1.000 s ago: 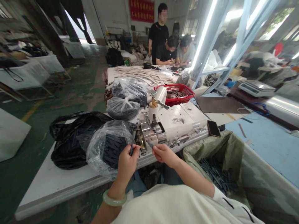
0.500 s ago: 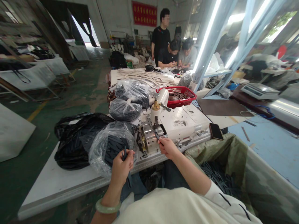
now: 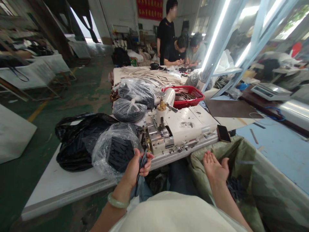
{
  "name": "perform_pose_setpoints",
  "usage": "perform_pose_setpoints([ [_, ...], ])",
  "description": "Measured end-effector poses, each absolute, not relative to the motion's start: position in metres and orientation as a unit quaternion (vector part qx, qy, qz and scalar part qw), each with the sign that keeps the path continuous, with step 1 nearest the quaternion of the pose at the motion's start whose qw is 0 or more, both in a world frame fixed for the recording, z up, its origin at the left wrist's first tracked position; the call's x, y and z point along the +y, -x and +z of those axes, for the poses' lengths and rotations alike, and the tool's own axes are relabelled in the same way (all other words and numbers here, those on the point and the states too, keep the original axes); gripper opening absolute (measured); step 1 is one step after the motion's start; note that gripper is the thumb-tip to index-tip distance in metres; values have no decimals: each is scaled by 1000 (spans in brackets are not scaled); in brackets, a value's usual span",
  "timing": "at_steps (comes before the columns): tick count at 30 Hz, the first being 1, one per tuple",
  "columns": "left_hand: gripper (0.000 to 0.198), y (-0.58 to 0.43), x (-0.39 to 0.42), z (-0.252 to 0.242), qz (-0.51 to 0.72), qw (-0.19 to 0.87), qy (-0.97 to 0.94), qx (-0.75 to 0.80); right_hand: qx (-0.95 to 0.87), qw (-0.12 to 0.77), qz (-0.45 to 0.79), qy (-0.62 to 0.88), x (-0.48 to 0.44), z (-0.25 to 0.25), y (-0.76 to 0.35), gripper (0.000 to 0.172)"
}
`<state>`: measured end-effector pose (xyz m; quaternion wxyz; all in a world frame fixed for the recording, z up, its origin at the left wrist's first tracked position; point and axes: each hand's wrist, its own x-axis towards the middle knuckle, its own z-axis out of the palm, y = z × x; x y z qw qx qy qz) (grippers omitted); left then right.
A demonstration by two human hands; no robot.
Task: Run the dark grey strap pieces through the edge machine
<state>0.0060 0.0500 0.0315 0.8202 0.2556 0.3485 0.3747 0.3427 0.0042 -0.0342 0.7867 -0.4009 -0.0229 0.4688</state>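
My left hand (image 3: pixel 138 166) is closed around several dark leather strips (image 3: pixel 143 161) in front of the table edge. My right hand (image 3: pixel 216 168) is open, palm up and fingers stretched, over a green fabric-lined bin (image 3: pixel 199 160). A blurred dark strip (image 3: pixel 245 162) shows in the air to the right of that hand. More dark strips (image 3: pixel 235 188) lie inside the bin. The white skiving machine (image 3: pixel 190 124) stands on the table between and beyond my hands. Just left of it, a clear plastic bag (image 3: pixel 98 158) stands open with many dark strips in it.
A black bag (image 3: pixel 70 161) lies at the left, with knotted clear bags (image 3: pixel 129 111) behind. A red basket (image 3: pixel 200 96) holds brown strips. A phone (image 3: pixel 223 133) rests at the table's right end. Several people (image 3: pixel 166 37) are at the far table; a scale (image 3: pixel 270 91) stands right.
My right hand has moved from the machine to over the bin at the right and opened, its strip gone from it. My left hand has shifted slightly right with its strips.
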Motion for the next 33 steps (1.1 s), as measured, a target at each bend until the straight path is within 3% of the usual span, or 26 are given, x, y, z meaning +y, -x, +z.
perform_pose_setpoints([
  [4,75,-25,51,34,303,857,-272,316,-196,594,648,434,8,-22,-264,32],
  [9,76,-38,40,34,260,859,-279,341,-451,468,659,379,35,16,-188,29],
  [12,74,-31,34,33,270,847,-280,362,-442,478,654,385,42,20,-174,28],
  [18,42,-2,29,37,281,826,-291,394,-264,567,660,416,55,15,-181,26],
  [24,40,-5,31,35,320,774,-328,436,-239,557,687,402,61,17,-193,28],
  [31,42,-14,32,32,331,751,-346,454,-263,509,778,257,45,16,-185,36],
  [33,42,-14,31,30,315,758,-348,452,-284,513,766,265,47,14,-179,30],
])
